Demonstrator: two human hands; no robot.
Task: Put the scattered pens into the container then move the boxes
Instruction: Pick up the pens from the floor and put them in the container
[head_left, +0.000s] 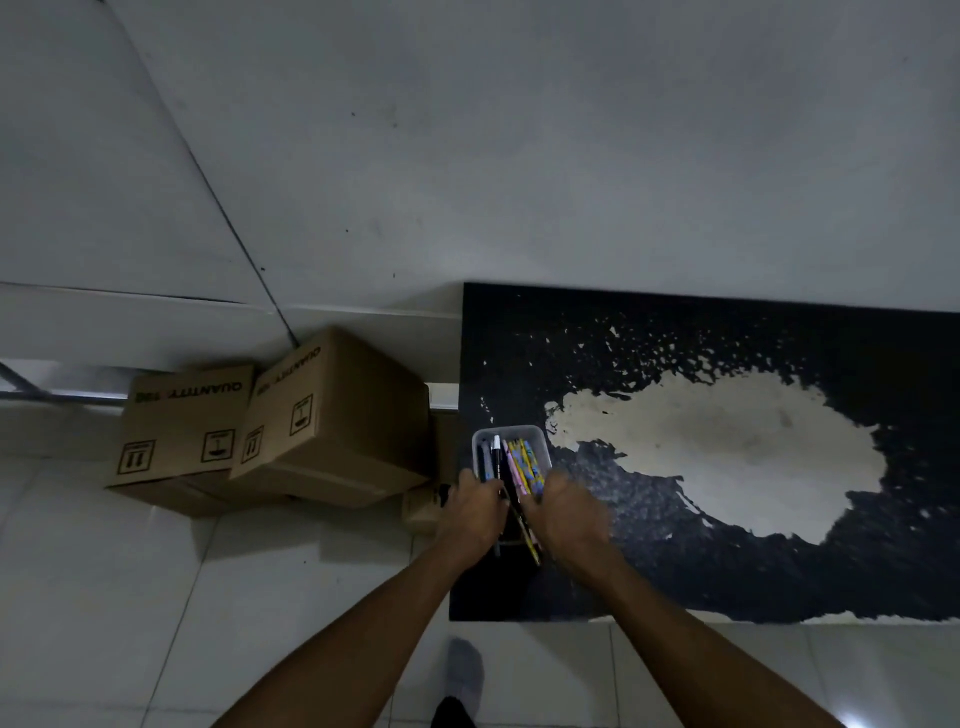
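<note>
pens (511, 467) in container (540, 441), both hands (475, 512) (563, 512) closed on them; boxes (332, 415) read "quantity".

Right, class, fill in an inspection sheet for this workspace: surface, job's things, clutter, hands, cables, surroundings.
Surface: black tabletop, its coating worn away in a large pale patch.
Job's things: clear container at the table's left edge, holding pens; two cardboard boxes on the floor beside the table.
Clutter: small box partly hidden below the table edge.
Hands: left hand and right hand gathering pens at the container's near end.
Cables: nothing seen.
Surroundings: pale tiled floor, plain wall.
</note>
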